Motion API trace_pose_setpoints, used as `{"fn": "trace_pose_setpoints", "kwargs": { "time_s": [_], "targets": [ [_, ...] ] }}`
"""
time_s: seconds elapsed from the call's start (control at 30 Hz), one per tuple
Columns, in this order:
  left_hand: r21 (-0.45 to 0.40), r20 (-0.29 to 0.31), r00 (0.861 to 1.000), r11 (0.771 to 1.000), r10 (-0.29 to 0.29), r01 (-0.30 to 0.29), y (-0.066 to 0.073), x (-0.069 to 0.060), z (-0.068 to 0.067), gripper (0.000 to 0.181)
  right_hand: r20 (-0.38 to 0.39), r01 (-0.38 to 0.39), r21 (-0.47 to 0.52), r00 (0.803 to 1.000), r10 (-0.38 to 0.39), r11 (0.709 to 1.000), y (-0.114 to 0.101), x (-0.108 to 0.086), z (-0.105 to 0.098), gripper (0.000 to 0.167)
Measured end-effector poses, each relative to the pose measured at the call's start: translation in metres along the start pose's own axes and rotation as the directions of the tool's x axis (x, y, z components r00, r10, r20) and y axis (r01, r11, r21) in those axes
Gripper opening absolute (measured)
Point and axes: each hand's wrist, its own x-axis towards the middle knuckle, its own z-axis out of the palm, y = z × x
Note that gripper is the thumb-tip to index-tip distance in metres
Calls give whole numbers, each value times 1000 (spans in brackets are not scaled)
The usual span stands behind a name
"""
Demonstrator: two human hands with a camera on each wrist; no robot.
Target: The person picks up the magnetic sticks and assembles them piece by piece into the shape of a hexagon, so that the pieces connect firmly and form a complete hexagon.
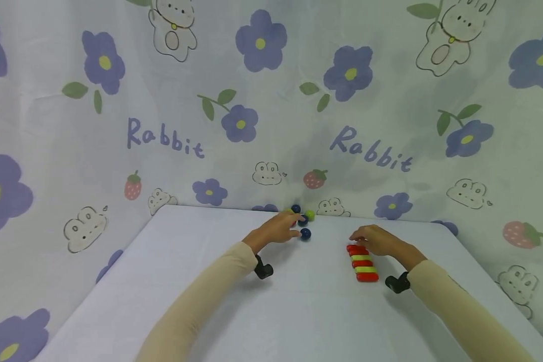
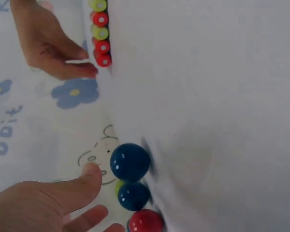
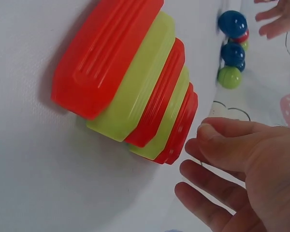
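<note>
Left hand [image 1: 277,229] part-hiding balls [image 1: 305,234], right hand [image 1: 374,240] near bars [image 1: 362,263]

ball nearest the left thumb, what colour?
Dark blue; that ball shows best in the left wrist view.

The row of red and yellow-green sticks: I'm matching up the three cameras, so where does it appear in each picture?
Head: the row of sticks is right of centre, just below the right hand.
Left wrist: the row of sticks is upper left, seen end-on, cut by the top edge.
Right wrist: the row of sticks is large, upper left.
Shared landmark: the dark blue balls.
</note>
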Motion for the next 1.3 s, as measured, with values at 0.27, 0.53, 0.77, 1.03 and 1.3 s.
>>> {"fn": "trace_pose_setpoints", "kwargs": {
  "time_s": [0.27,0.53,0.77,1.03,1.3],
  "targets": [
    [1,-9,999,999,-40,41,5,9,18,48,27,22,1,999,-22,1000,-3,14,10,24],
    [8,-26,997,997,-74,74,3,9,40,43,46,-2,-26,999,4,1000,-3,16,21,21],
    [-77,-39,997,995,-71,67,-1,5,48,39,-33,-32,49,999,34,998,-2,9,14,23],
    [-231,-70,997,972,-46,29,-8,-25,31,37,-234,122,164,969,-82,979,-32,3,9,23],
    [-307,-87,995,951,-53,24,-14,-72,21,41,-303,206,256,945,-124,945,-76,1,29,30]
  ]
}}
